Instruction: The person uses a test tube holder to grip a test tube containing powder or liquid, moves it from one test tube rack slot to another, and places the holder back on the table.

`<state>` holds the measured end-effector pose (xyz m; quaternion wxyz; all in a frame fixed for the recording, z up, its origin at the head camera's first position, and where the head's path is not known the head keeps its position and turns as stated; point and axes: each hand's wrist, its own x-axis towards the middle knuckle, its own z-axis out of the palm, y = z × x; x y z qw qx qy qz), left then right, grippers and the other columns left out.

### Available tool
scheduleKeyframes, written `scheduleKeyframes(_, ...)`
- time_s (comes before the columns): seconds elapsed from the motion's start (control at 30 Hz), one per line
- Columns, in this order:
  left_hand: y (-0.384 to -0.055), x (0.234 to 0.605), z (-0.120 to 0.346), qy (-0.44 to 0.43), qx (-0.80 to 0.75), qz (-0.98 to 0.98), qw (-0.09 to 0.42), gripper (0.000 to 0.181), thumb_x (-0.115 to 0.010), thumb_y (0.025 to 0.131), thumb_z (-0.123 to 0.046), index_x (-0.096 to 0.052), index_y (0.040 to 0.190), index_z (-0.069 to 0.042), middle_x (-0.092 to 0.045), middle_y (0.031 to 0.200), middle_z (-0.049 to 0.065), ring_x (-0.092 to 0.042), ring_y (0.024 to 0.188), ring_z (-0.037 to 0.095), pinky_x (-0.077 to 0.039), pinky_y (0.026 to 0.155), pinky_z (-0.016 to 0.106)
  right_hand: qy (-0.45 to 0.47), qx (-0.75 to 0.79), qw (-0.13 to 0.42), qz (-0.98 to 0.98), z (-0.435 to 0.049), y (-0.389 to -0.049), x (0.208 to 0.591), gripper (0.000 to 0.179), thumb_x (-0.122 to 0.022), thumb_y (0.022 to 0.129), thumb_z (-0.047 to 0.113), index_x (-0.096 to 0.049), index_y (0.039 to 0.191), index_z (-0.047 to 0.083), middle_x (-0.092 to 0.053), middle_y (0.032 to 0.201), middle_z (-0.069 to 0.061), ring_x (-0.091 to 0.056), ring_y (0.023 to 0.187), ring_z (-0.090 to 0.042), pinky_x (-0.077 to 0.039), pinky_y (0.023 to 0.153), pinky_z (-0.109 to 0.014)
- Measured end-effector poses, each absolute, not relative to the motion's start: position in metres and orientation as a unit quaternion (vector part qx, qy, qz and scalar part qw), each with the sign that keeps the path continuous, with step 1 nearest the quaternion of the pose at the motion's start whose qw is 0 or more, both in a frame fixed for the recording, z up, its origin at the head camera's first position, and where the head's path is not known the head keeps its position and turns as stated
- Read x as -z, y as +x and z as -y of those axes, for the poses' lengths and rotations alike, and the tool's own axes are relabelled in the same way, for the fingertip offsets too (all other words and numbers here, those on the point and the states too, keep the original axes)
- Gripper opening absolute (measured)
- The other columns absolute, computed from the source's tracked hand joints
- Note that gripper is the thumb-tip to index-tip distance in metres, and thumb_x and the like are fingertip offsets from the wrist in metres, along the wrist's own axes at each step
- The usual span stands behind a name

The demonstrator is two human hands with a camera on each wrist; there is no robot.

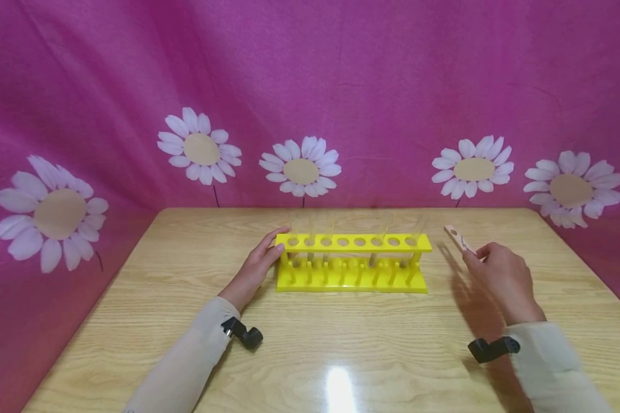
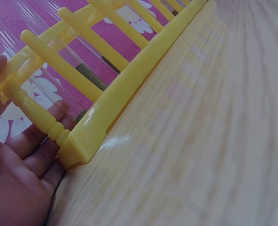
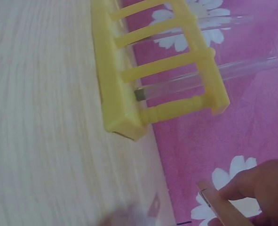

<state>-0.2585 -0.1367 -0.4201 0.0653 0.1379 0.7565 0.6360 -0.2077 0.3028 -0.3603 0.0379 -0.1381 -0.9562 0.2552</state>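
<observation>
A yellow test tube rack (image 1: 351, 288) stands on the table, with several clear glass test tubes (image 1: 384, 226) upright or leaning in its holes. Dark material (image 2: 87, 74) lies at the bottom of some tubes. My left hand (image 1: 253, 271) grips the rack's left end, thumb at the top bar and fingers behind the end post (image 2: 40, 113). To the right of the rack, my right hand (image 1: 501, 278) pinches a wooden test tube holder (image 1: 457, 236) between thumb and fingers, raised above the table and apart from the rack. Its rear part is hidden in the hand.
The wood-grain table (image 1: 372, 338) reaches back to a pink cloth (image 1: 382, 103) printed with white daisies. A black wrist camera (image 1: 245, 334) sits on the left sleeve, and another black camera (image 1: 493, 349) on the right sleeve.
</observation>
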Motion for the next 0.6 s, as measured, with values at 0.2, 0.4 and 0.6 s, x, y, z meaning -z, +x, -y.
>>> scheduleKeyframes(0.2, -0.259, 0.421, 0.137, 0.14, -0.635, -0.757, 0.062, 0.052, -0.048, 0.098, -0.048, -0.038, 0.147, -0.031, -0.03, 0.152, -0.014, -0.026, 0.141, 0.015, -0.022, 0.116, 0.043, -0.143, -0.264, 0.018, 0.954, -0.306, -0.21, 0.368, 0.049, -0.052, 0.096, 0.041, -0.056, 0.107, -0.006, -0.056, 0.086, -0.019, -0.048, 0.077, -0.032, -0.036, 0.057, -0.034)
scheduleKeyframes(0.4, -0.259, 0.42, 0.137, 0.144, -0.637, -0.755, 0.063, 0.052, -0.047, 0.099, -0.046, -0.038, 0.148, -0.028, -0.029, 0.153, -0.011, -0.026, 0.141, 0.018, -0.021, 0.116, 0.044, -0.135, -0.255, 0.017, 0.957, -0.309, -0.214, 0.377, 0.047, -0.052, 0.095, 0.042, -0.056, 0.103, -0.005, -0.056, 0.082, -0.017, -0.049, 0.075, -0.031, -0.035, 0.059, -0.034)
scheduleKeyframes(0.6, -0.259, 0.421, 0.137, 0.139, -0.635, -0.757, 0.064, 0.053, -0.047, 0.099, -0.047, -0.037, 0.148, -0.029, -0.029, 0.153, -0.012, -0.026, 0.141, 0.018, -0.022, 0.116, 0.044, -0.144, -0.252, -0.004, 0.957, -0.309, -0.215, 0.384, 0.05, -0.054, 0.094, 0.041, -0.055, 0.107, -0.007, -0.056, 0.086, -0.019, -0.049, 0.075, -0.031, -0.038, 0.059, -0.035)
